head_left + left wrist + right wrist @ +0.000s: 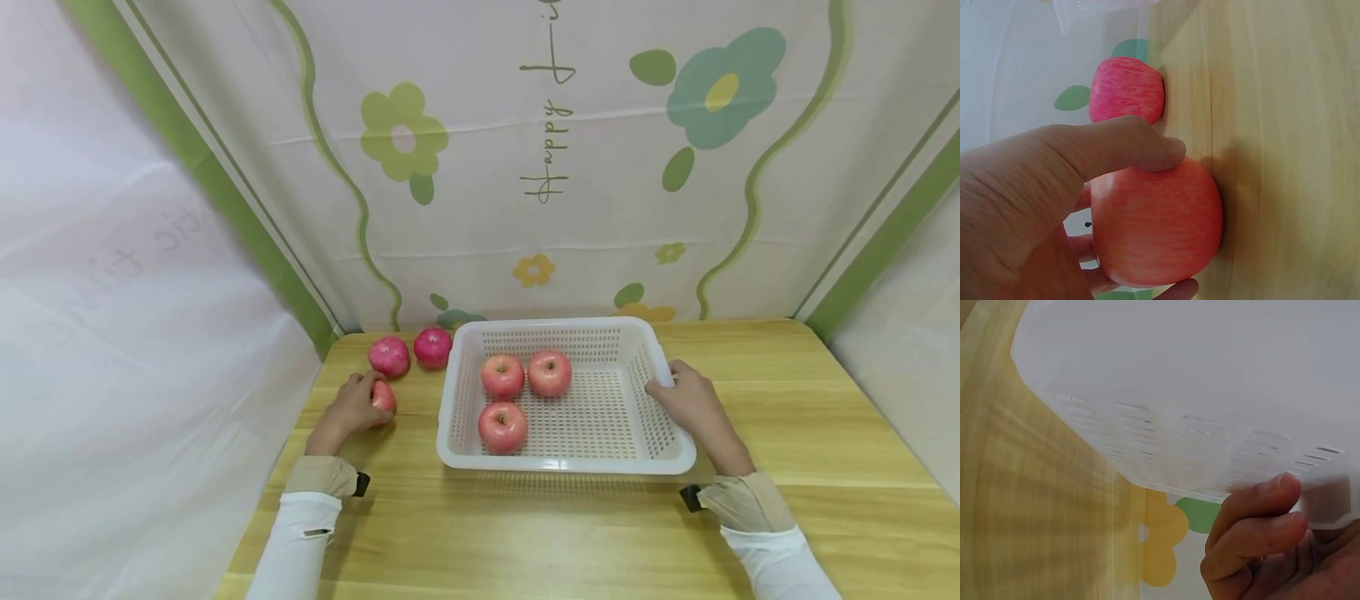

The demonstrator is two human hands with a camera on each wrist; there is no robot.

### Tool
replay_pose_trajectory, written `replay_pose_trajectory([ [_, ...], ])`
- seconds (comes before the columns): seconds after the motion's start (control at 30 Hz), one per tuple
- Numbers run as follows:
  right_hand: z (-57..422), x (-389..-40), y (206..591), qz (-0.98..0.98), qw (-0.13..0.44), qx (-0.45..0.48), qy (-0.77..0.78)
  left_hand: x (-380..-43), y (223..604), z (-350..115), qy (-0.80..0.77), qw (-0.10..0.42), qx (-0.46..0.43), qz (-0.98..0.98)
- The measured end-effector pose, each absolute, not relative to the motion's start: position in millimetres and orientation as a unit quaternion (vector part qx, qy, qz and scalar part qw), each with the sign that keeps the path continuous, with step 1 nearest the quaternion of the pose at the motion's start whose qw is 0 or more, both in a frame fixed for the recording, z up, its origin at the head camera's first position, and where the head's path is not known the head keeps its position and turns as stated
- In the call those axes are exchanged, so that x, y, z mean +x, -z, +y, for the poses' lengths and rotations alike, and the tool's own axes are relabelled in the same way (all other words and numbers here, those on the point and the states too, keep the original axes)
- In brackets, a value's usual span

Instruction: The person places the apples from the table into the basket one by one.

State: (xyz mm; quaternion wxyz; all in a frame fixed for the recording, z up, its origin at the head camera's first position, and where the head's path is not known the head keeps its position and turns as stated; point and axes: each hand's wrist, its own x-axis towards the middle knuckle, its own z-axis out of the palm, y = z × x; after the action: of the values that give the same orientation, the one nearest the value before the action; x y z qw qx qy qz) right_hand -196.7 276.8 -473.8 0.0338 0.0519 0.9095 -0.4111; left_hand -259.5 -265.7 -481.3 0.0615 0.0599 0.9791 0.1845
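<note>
My left hand [352,404] grips a red apple [1157,225] on the left side of the table, thumb on one side and fingers around the other. Two deep pink round fruits [389,357] lie just behind that hand; one pink fruit [1127,90] also appears in the left wrist view, beyond the thumb. A white plastic basket [566,464] with slotted walls stands in the middle, holding three red apples [503,427] toward its left side. At the basket's right rim, my right hand [693,404] holds on with curled fingers [1254,531].
The wooden table [525,542] meets a pale flowered curtain [480,208] along its back edge. More white cloth [150,333] hangs at the left side, and another sheet is at the right.
</note>
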Motion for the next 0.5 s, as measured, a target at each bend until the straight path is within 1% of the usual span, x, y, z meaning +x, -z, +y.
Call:
replay_pose_trajectory([
  [0.2,277.9,-197.9,474.9,0.911,0.024,0.048,0.410,-257.9,479.8,-264.2,-0.185,0.055,0.063,0.979],
  [0.5,277.1,-196.9,473.9,0.910,0.029,0.050,0.411,-253.7,477.0,-261.7,-0.191,0.040,0.070,0.978],
])
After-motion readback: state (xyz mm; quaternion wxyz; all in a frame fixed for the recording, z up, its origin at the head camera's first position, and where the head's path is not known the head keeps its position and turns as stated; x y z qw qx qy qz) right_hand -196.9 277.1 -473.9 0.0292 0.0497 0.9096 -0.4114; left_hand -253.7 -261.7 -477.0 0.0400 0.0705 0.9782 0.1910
